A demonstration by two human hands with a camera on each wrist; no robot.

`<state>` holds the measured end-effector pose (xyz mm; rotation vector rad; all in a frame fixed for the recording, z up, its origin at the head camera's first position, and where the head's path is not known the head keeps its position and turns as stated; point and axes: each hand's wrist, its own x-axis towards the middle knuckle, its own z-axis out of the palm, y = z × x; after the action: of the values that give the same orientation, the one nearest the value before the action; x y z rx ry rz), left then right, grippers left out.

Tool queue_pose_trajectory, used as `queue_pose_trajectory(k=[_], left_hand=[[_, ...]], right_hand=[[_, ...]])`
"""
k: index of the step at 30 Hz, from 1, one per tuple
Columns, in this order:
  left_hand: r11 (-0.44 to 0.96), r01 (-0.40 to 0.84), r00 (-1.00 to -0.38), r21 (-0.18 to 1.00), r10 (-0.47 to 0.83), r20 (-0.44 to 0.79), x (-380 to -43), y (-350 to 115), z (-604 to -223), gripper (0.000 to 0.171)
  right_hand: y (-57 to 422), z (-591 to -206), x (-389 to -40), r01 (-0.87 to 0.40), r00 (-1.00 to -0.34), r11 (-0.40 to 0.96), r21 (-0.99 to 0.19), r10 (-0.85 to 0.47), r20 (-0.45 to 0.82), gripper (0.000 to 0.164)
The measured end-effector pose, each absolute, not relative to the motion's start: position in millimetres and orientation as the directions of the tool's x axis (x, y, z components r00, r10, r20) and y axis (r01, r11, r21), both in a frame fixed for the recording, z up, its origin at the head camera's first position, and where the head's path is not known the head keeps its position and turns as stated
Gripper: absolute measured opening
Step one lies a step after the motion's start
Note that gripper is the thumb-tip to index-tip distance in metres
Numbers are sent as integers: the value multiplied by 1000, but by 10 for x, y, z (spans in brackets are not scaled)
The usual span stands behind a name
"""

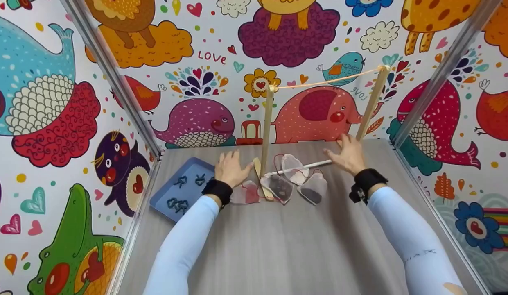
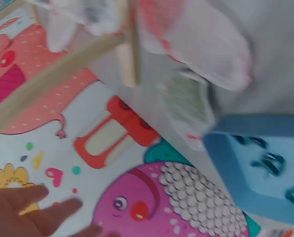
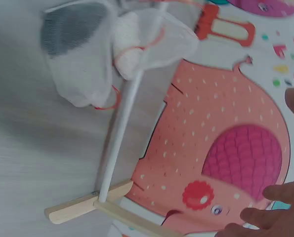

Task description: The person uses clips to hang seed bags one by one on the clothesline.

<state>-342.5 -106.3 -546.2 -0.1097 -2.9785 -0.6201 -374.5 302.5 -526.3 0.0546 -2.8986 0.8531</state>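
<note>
A wooden drying rack stands at the back of the table, a cord strung between its two post tops and a white rod joining its feet. My left hand, fingers spread, is left of the near post and holds nothing; its thumb appears close to the post in the left wrist view. Beside the other post, my right hand has fingers apart and nothing in its grasp. Several mesh drawstring bags lie around the rod, including one with dark contents, one with red and one with green.
A blue tray with several dark green clips sits on the left of the table, partly behind the left forearm. Printed panels and metal frame posts border the grey tabletop.
</note>
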Motion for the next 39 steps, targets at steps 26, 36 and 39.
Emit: queue_pose_trajectory(k=[26,36,39], left_hand=[[742,179,-978,647,61,201,-3855,-318,-4974,53],[775,162,-979,610,49,198,-3920,-388,-4971,41],[792,127,-985,597,31,169,-3927,-459,-4963,39]], right_hand=[[3630,-4354,-4448,225,-946,588,-777,324,-29,78],[3769,-4522,-4371,206,-928,624,-753,369,51,56],[3736,-4547,-4319,190,-925,641,-744,371,83,53]])
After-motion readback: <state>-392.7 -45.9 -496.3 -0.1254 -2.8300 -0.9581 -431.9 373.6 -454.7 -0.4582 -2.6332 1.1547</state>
